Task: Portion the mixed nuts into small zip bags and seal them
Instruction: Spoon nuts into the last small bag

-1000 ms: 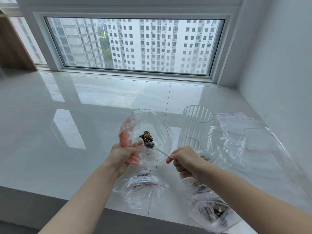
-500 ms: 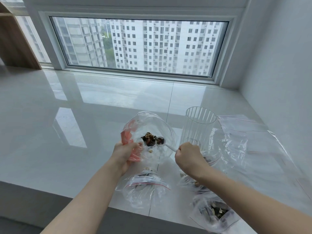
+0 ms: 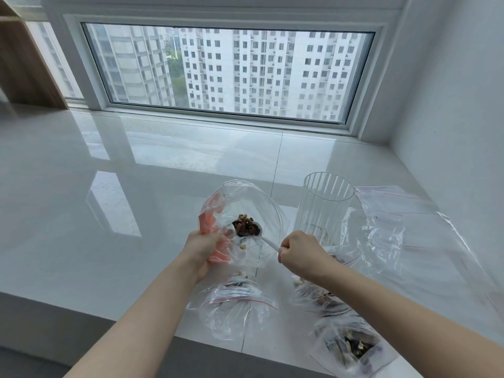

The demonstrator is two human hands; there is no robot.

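From the head view, the left hand (image 3: 203,248) gripped the open zip bag (image 3: 242,222) by its edge, while the right hand (image 3: 298,253) held a white spoon (image 3: 252,233) (heaped with mixed nuts (image 3: 244,224)) inside the bag's mouth, above the glossy sill (image 3: 109,214).

A wide window (image 3: 229,72) fills the 12 o'clock side, tower blocks (image 3: 253,66) and some trees (image 3: 177,69) beyond it. A wooden panel (image 3: 24,64) stands at 10 o'clock. A white wall (image 3: 450,105) runs along 2 o'clock. Glossy white tiles (image 3: 136,173) mirror the window.
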